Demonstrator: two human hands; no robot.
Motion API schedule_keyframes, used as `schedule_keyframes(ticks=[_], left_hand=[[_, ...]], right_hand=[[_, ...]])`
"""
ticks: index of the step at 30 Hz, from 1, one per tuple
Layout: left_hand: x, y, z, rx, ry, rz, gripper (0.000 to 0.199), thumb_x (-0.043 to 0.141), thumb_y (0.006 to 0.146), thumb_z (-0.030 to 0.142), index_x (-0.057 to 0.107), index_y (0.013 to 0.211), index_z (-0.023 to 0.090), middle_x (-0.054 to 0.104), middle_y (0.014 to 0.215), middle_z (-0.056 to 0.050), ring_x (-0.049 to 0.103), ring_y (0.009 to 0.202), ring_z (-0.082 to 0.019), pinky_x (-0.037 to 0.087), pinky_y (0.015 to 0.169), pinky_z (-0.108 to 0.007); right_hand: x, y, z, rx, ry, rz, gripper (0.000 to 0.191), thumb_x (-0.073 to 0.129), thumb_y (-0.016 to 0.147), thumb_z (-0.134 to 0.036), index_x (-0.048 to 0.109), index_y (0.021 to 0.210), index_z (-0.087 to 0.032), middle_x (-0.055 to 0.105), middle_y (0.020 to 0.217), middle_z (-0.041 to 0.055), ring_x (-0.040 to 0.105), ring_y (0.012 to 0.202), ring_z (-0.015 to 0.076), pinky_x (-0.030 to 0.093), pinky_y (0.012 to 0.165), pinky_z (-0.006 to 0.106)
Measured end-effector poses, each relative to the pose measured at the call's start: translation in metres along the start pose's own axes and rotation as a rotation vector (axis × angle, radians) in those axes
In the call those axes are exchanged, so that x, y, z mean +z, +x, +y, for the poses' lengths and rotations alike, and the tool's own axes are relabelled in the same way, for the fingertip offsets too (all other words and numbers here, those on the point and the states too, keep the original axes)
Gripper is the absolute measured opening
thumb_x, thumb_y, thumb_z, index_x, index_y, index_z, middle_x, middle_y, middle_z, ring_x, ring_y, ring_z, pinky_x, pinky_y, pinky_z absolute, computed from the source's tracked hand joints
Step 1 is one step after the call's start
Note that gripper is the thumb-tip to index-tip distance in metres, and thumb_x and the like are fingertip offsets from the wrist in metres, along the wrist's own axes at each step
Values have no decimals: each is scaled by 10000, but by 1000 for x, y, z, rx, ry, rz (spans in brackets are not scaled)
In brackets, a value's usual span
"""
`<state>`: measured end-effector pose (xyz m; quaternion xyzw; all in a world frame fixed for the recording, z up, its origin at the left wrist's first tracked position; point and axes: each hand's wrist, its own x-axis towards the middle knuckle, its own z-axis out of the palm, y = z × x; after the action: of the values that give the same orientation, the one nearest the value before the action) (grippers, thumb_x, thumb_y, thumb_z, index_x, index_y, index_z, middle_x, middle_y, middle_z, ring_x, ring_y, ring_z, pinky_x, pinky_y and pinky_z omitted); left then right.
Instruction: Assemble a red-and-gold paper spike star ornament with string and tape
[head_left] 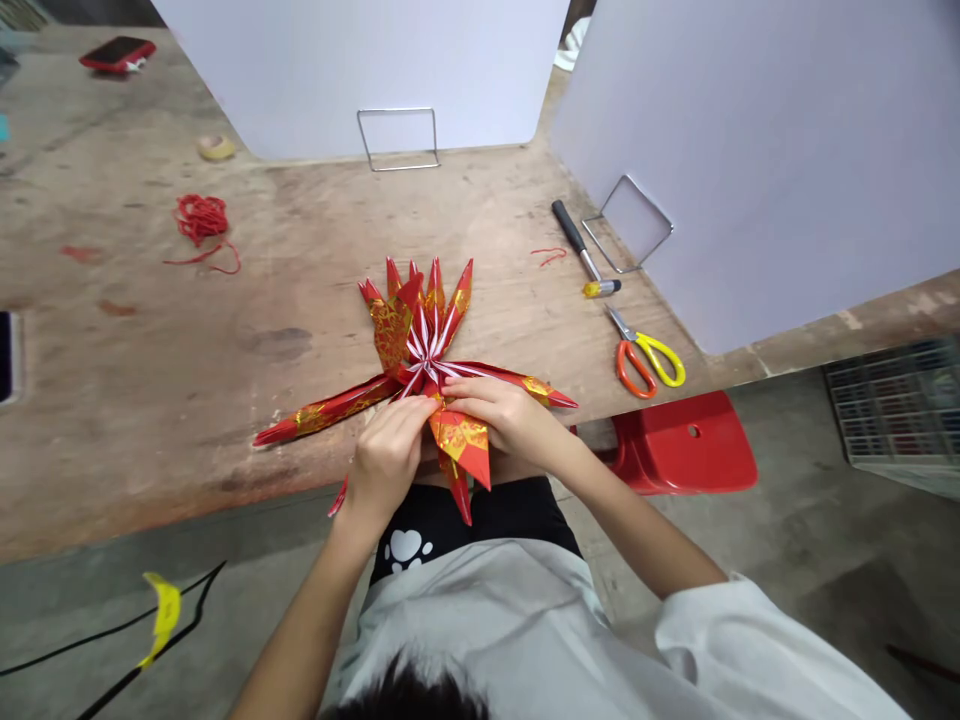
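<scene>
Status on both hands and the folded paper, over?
Left hand and right hand on folded paper. Its points splayed. Scissors apart, to the right.

No lettering or numerals can be read. A white paw-print emblem (406, 545) is borne on the black shorts (517, 518), lower centre; on the yellow tag (166, 612) — lower left, around a black cable (112, 690) — faint marking cannot be deciphered.

Ornament (424, 352) folded in glossy, foil-printed paper, table (315, 270) surfaced in worn, matt wood, panels (360, 60) finished smooth and matt, stands (403, 168) formed in shiny metal, stool (667, 455) moulded in glossy plastic
</scene>
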<state>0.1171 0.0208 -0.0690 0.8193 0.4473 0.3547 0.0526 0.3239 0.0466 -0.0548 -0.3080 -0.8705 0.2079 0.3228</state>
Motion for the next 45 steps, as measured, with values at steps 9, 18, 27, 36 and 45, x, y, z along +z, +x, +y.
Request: schedule_keyframes(ticks=[9,18,27,36,45], left_hand=[[-14,34,8,-683,-652,-96,240,585,847,319,658,984,135,673,601,-4,607,475,-125,488,483,-219],[6,37,18,-811,-854,156,314,667,778,428,610,935,162,687,638,5,674,515,-149,569,520,-228],[13,33,23,-721,-565,191,247,579,855,429,624,806,191,665,603,17,673,539,-149,517,525,-218],[8,33,18,-531,-267,84,214,600,856,378,694,818,190,704,634,5,675,555,-145,472,543,-219],[-2,18,22,-553,-503,335,213,563,880,331,710,869,177,704,669,-5,626,497,-112,487,478,-220]], right_hand=[[-18,35,3,241,300,84,243,503,896,-161,701,1033,-190,742,923,3,691,859,173,550,797,301],[-3,37,10,522,675,248,185,615,826,-324,648,883,-151,704,773,13,655,704,154,519,660,260],[6,37,12,520,714,289,212,575,842,-399,571,855,-188,608,692,-22,572,602,111,452,566,223],[-2,33,5,529,784,379,283,616,823,-463,603,869,-185,669,823,17,631,730,138,515,674,258],[-10,36,0,547,791,350,356,645,787,-533,656,843,-181,688,790,12,645,748,150,529,689,272]])
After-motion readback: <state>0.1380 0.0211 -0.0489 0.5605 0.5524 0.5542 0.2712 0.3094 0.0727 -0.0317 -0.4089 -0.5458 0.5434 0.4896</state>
